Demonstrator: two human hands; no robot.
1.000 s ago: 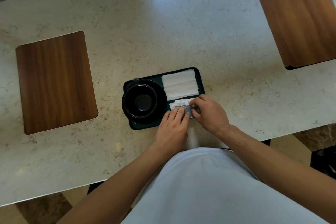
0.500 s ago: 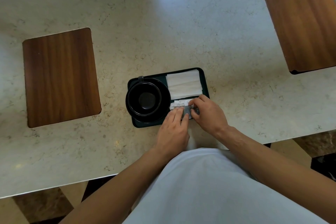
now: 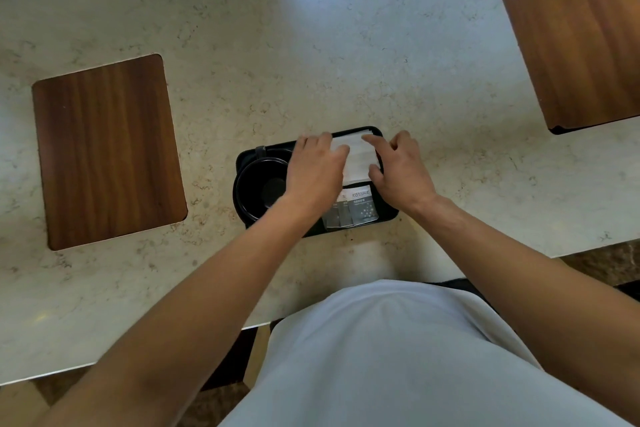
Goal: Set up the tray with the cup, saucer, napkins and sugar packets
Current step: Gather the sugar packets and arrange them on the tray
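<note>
a pale, marbled stone bench (image 3: 311, 45) is seen from above, veined in beige and cream. two dark wooden panels with rounded corners are set into its top: one (image 3: 107, 149) lies at the left, the other (image 3: 581, 38) at the far right, cut off by the picture's edge. a white garment (image 3: 398, 357) fills the lower middle. brown flooring (image 3: 602, 263) is glimpsed beyond the bench's near edge.

Both hands on the white folded napkins (image 3: 358, 156) in the dark rectangular tray (image 3: 388, 215): left hand (image 3: 317, 173) flat, right hand (image 3: 398, 170) fingertips touching.
</note>
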